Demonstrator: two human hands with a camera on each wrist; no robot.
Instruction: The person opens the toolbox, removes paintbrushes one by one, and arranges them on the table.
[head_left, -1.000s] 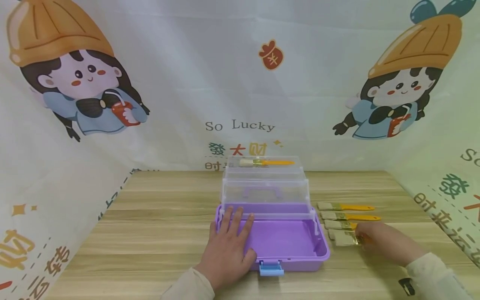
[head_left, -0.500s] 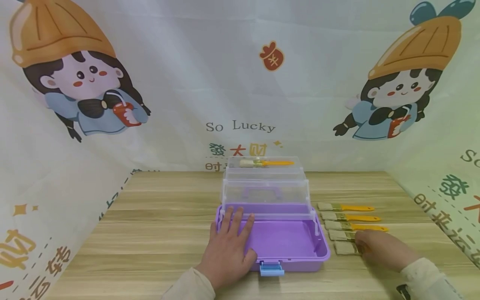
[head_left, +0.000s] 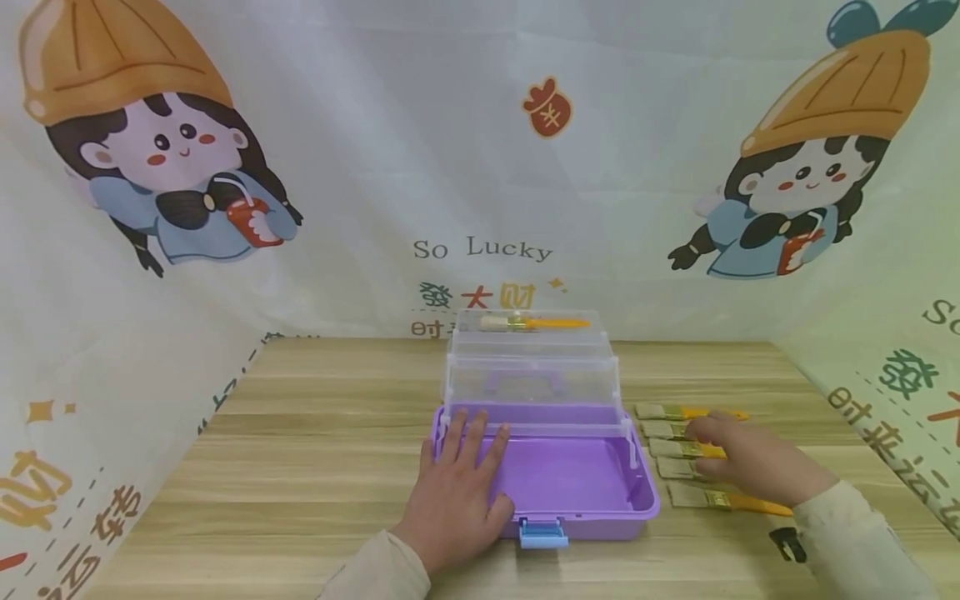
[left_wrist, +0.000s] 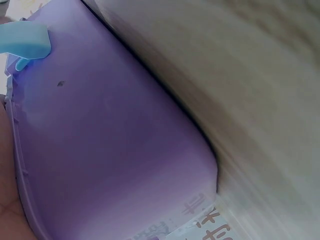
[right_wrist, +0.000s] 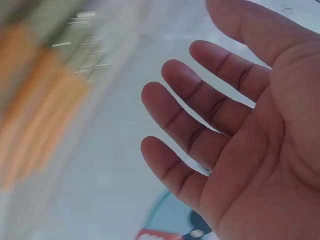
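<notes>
A purple storage box (head_left: 570, 479) stands raised open on the table, its clear tiered trays (head_left: 532, 379) unfolded at the back. One paintbrush (head_left: 551, 323) with an orange handle lies in the topmost tray. My left hand (head_left: 455, 504) rests over the box's left side, fingers straight and spread. To the right of the box, several paintbrushes (head_left: 712, 498) lie in a column, bristles toward the box. Above their handles hovers my right hand (head_left: 757, 457); in the right wrist view its palm is bare and the fingers (right_wrist: 162, 102) are apart, holding nothing.
A light blue latch (head_left: 543, 533) hangs at the box's front. A small black object (head_left: 787, 544) lies by the right sleeve. Behind the wooden table (head_left: 315, 450) hangs a printed cloth (head_left: 360, 167), which also covers both sides.
My right hand has let go of the nearest paintbrush, now lying apart at the front of the column, and has moved up and back over the others. The left hand stays put.
</notes>
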